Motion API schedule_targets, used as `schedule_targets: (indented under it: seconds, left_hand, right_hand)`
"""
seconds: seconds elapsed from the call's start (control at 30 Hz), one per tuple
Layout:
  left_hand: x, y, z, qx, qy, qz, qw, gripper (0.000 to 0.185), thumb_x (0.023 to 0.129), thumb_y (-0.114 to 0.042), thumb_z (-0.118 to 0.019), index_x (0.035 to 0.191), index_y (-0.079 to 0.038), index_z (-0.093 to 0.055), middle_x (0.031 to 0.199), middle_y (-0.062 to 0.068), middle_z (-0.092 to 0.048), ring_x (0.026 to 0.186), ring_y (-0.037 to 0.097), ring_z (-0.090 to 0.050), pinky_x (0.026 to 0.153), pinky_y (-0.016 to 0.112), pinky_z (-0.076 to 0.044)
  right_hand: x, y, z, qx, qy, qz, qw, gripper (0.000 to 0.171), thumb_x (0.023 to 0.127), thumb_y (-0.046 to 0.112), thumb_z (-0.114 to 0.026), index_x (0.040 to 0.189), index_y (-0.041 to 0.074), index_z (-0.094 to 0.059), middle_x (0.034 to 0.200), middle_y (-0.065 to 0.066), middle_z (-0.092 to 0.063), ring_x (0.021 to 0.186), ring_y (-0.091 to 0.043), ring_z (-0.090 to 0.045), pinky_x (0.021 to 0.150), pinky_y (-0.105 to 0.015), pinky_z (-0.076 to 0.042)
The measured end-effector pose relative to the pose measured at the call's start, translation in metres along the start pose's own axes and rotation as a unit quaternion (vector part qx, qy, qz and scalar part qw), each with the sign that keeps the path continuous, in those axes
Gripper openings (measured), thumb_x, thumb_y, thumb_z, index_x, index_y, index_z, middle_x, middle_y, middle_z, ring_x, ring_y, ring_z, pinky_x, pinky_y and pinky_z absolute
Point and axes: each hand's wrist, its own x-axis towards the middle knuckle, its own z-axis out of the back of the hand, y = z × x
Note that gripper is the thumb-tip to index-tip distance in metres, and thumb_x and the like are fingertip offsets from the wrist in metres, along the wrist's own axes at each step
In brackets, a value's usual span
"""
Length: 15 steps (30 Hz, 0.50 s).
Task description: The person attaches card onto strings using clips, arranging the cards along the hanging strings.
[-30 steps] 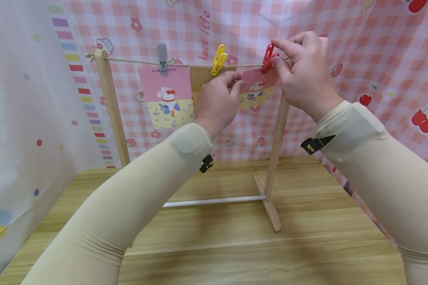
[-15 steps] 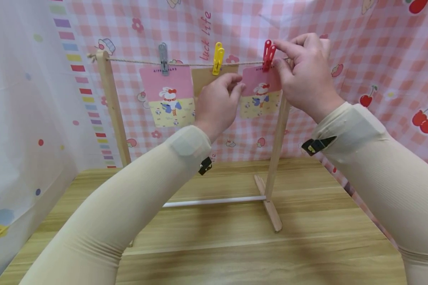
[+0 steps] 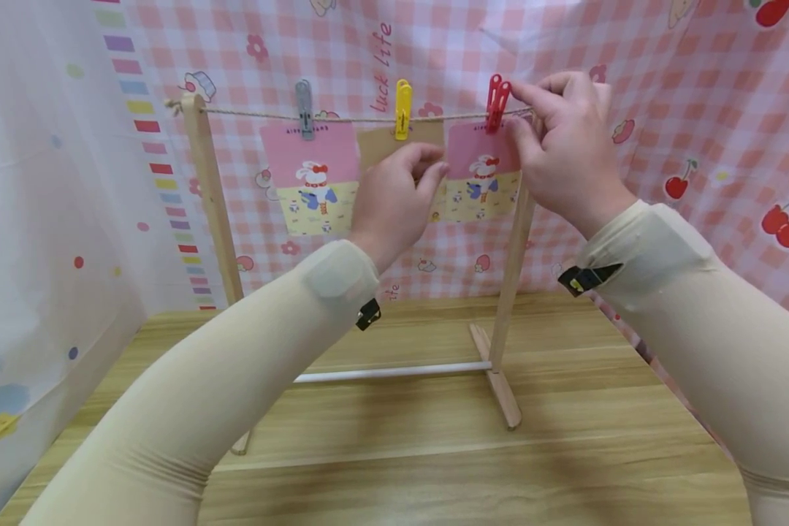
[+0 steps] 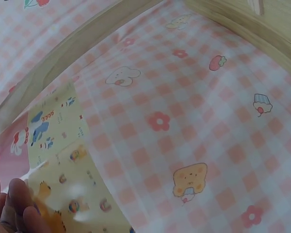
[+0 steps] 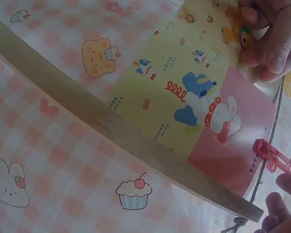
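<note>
The pink-and-yellow card (image 3: 481,172) hangs from the string (image 3: 250,112) at the right end of the wooden rack (image 3: 205,190), held by the red clip (image 3: 496,102); the right hand (image 3: 565,150) has thumb and forefinger fingers (image 3: 524,93) pinching the clip's top, while the left hand (image 3: 394,197) pinches the card's left edge. If the clip bites only the card's rim, a tug from the left could pull the card free or skew it. The right wrist view shows the clip gripping the card's corner by the post; the head view shows the yellow clip (image 3: 403,108) and grey clip (image 3: 304,108) alongside.
</note>
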Motion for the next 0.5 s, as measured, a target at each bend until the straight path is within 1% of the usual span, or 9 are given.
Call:
schedule_targets:
  seconds: [0.13, 0.3, 0.43, 0.5]
  left_hand:
    - [-0.004, 0.002, 0.002, 0.006, 0.004, 0.002, 1.0, 0.033, 0.11, -0.037, -0.056, 0.137, -0.02, -0.065, 0.124, -0.007, -0.074, 0.102, 0.006, -0.068, 0.088, 0.022, -0.056]
    - [-0.01, 0.007, 0.002, 0.01, 0.007, -0.006, 0.9999, 0.033, 0.109, -0.037, -0.057, 0.135, -0.018, -0.066, 0.121, -0.006, -0.074, 0.096, 0.007, -0.067, 0.083, 0.022, -0.057]
    - [-0.016, 0.012, 0.004, 0.028, 0.006, -0.02, 0.9994, 0.033, 0.109, -0.038, -0.057, 0.135, -0.018, -0.066, 0.122, -0.006, -0.075, 0.091, 0.006, -0.066, 0.078, 0.022, -0.055]
    - [-0.019, 0.015, 0.005, 0.038, 0.005, -0.027, 0.9989, 0.034, 0.109, -0.038, -0.057, 0.135, -0.019, -0.066, 0.123, -0.006, -0.075, 0.084, 0.008, -0.066, 0.073, 0.024, -0.054]
  right_hand:
    - [-0.003, -0.002, -0.001, -0.005, -0.008, 0.011, 1.0, 0.045, 0.108, 0.026, -0.055, 0.151, 0.013, -0.057, 0.145, -0.016, -0.05, 0.135, -0.031, -0.033, 0.114, -0.044, -0.024]
    - [-0.01, -0.004, -0.004, -0.005, -0.017, 0.022, 1.0, 0.045, 0.107, 0.025, -0.057, 0.15, 0.01, -0.058, 0.148, -0.017, -0.05, 0.136, -0.034, -0.035, 0.112, -0.046, -0.025]
    - [-0.017, -0.006, -0.008, 0.0, -0.03, 0.052, 0.998, 0.043, 0.106, 0.021, -0.059, 0.146, 0.005, -0.061, 0.145, -0.02, -0.053, 0.137, -0.035, -0.04, 0.115, -0.047, -0.025]
    - [-0.021, -0.006, -0.011, 0.006, -0.036, 0.068, 0.997, 0.041, 0.105, 0.018, -0.061, 0.144, 0.004, -0.063, 0.143, -0.021, -0.054, 0.138, -0.035, -0.042, 0.115, -0.048, -0.026]
